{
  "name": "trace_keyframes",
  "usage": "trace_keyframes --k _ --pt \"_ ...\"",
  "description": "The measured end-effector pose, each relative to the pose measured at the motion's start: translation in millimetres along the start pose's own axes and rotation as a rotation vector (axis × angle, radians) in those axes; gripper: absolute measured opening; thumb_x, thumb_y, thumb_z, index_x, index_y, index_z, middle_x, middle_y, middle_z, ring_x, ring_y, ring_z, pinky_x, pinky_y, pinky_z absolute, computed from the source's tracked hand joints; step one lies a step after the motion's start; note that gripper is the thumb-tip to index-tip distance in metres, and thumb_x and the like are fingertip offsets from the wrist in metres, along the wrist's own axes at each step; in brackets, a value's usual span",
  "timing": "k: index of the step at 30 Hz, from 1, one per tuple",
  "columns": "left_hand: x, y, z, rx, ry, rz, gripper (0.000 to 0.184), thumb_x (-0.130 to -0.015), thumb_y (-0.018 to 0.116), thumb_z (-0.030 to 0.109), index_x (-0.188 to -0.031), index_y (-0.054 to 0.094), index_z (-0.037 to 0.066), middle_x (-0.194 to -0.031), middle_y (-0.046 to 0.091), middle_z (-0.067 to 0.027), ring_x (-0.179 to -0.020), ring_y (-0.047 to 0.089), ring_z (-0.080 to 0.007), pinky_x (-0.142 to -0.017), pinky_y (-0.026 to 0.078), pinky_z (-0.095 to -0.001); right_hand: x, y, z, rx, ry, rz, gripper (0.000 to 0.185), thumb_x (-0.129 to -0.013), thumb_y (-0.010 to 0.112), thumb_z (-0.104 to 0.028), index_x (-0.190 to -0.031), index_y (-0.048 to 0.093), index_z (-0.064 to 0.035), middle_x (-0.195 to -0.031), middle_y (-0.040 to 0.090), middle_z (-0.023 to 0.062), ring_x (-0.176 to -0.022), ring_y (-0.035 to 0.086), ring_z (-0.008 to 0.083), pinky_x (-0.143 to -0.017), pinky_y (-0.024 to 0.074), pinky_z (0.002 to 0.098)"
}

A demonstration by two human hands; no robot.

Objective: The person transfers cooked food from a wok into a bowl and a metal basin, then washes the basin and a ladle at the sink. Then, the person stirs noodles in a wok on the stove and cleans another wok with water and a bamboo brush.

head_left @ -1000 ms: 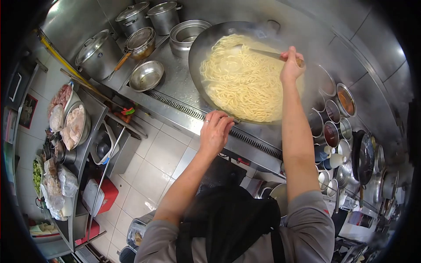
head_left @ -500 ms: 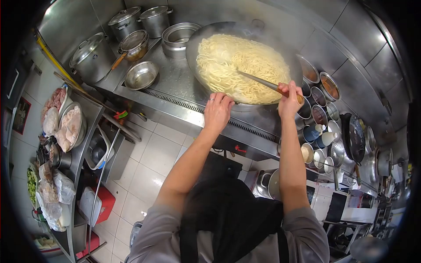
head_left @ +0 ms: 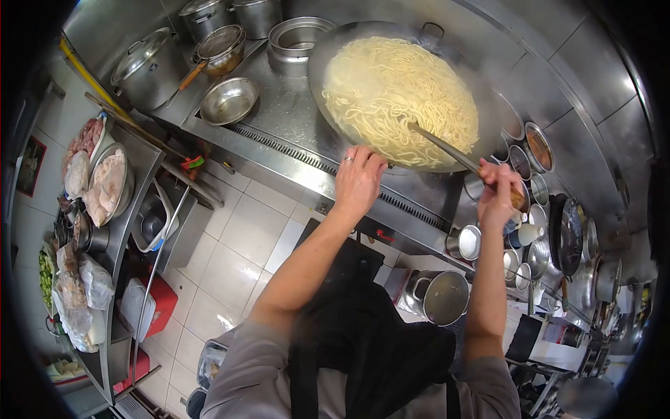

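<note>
A large wok point(head_left: 322, 105) full of pale yellow noodles point(head_left: 398, 91) sits on the steel range, with steam rising from it. My left hand point(head_left: 359, 180) is closed at the wok's near edge; its fingertips are partly hidden there. In my right hand point(head_left: 497, 192) is the wooden grip of a long metal wok utensil point(head_left: 443, 145). The utensil slants down to the left into the noodles, which bury its head, so I cannot tell whether it is a ladle or a spatula.
Lidded pots point(head_left: 145, 70), a strainer point(head_left: 220, 43) and a metal bowl point(head_left: 229, 101) stand left of the wok. Seasoning containers point(head_left: 520, 160) line the right side, near my right forearm. Raw meat point(head_left: 106, 187) fills a bowl on the left side table. A pot point(head_left: 447, 297) stands lower right.
My right hand has moved right and toward me, drawing the utensil's buried end to the near right of the noodles. The view has shifted slightly; my left hand stays at the wok's edge.
</note>
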State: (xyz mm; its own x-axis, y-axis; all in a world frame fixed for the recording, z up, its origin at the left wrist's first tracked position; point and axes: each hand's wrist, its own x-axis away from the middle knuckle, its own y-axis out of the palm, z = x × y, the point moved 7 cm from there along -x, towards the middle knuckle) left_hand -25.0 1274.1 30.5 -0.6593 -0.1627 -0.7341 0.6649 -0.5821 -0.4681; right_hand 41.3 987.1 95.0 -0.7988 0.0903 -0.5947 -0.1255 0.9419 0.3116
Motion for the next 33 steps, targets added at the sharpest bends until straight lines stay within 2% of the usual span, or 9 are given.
trace_keyframes --k 4,6,7,10,13,16,19,24,33 --pt "-2.4 2.5 1.7 0.000 -0.015 0.004 0.018 -0.080 0.078 0.005 -0.096 0.069 0.008 -0.100 0.063 -0.0085 -0.100 0.060 -0.0328 -0.084 0.051 -0.0432 -37.3 20.7 60.0 -0.026 -0.019 0.022 0.020 -0.102 0.060 -0.005 -0.083 0.056 -0.0036 -0.074 0.060 0.0083 -0.075 0.062 0.0216 -0.098 0.0516 0.0544" --pt "-5.9 3.6 2.8 -0.007 -0.010 0.003 0.019 -0.080 0.078 0.005 -0.097 0.070 0.007 -0.100 0.063 -0.0089 -0.099 0.060 -0.0332 -0.084 0.050 -0.0433 -59.2 33.7 83.2 0.023 -0.058 -0.042 0.020 -0.102 0.059 -0.005 -0.083 0.056 -0.0032 -0.073 0.060 0.0080 -0.075 0.062 0.0210 -0.098 0.0517 0.0541" --pt "-7.2 3.4 4.4 -0.010 -0.006 -0.002 0.020 -0.079 0.078 0.005 -0.097 0.070 0.007 -0.099 0.063 -0.0091 -0.099 0.060 -0.0334 -0.085 0.050 -0.0434 -70.8 40.5 95.2 0.015 -0.086 -0.080 0.019 -0.102 0.060 -0.004 -0.083 0.056 -0.0027 -0.075 0.063 0.0086 -0.074 0.063 0.0194 -0.091 0.0547 0.0461" --pt "-10.3 8.5 4.4 -0.008 -0.017 -0.023 0.021 -0.079 0.079 0.004 -0.099 0.070 0.007 -0.100 0.063 -0.0101 -0.100 0.060 -0.0333 -0.086 0.050 -0.0433 -100.0 60.8 124.6 0.120 -0.103 -0.155 0.018 -0.100 0.065 -0.006 -0.083 0.060 -0.0017 -0.077 0.067 0.0071 -0.074 0.063 0.0154 -0.079 0.0552 0.0337" --pt "-12.9 11.0 9.9 -0.031 -0.063 -0.045 0.021 -0.080 0.078 0.003 -0.100 0.070 0.007 -0.101 0.063 -0.0100 -0.103 0.061 -0.0322 -0.088 0.050 -0.0431 -132.2 81.1 145.8 0.230 -0.114 -0.252 0.017 -0.097 0.070 -0.009 -0.083 0.066 -0.0005 -0.076 0.068 0.0044 -0.069 0.062 0.0104 -0.065 0.0504 0.0262" --pt "-13.2 14.6 11.5 -0.060 -0.084 -0.070 0.022 -0.080 0.078 0.003 -0.100 0.070 0.007 -0.101 0.062 -0.0097 -0.103 0.060 -0.0319 -0.090 0.049 -0.0434 -160.7 92.4 158.2 0.332 -0.168 -0.371 0.017 -0.095 0.073 -0.012 -0.083 0.069 -0.0008 -0.072 0.067 0.0024 -0.065 0.059 0.0082 -0.060 0.0476 0.0261" --pt "-11.7 17.0 11.3 -0.077 -0.101 -0.090 0.021 -0.081 0.078 0.004 -0.100 0.070 0.007 -0.101 0.062 -0.0094 -0.104 0.060 -0.0316 -0.091 0.048 -0.0438 -178.0 93.6 161.3 0.463 -0.236 -0.425 0.019 -0.093 0.075 -0.014 -0.080 0.069 -0.0020 -0.069 0.066 0.0026 -0.063 0.056 0.0078 -0.058 0.0457 0.0269" --pt "-10.6 13.2 15.9 -0.080 -0.067 -0.083 0.019 -0.083 0.077 0.005 -0.100 0.070 0.006 -0.101 0.063 -0.0100 -0.105 0.060 -0.0322 -0.091 0.048 -0.0437 -196.6 46.3 151.6 0.448 -0.179 -0.242 0.027 -0.093 0.075 -0.018 -0.075 0.065 -0.0022 -0.069 0.066 0.0021 -0.063 0.056 0.0079 -0.059 0.0455 0.0265" --pt "-1.8 6.9 12.7 -0.085 0.002 -0.037 0.017 -0.083 0.077 0.009 -0.099 0.070 0.009 -0.103 0.063 -0.0090 -0.102 0.060 -0.0337 -0.084 0.051 -0.0435 -117.6 -24.9 84.5 0.342 -0.113 -0.040 0.024 -0.098 0.069 -0.012 -0.079 0.061 0.0004 -0.072 0.067 0.0064 -0.072 0.066 0.0125 -0.070 0.0527 0.0269"
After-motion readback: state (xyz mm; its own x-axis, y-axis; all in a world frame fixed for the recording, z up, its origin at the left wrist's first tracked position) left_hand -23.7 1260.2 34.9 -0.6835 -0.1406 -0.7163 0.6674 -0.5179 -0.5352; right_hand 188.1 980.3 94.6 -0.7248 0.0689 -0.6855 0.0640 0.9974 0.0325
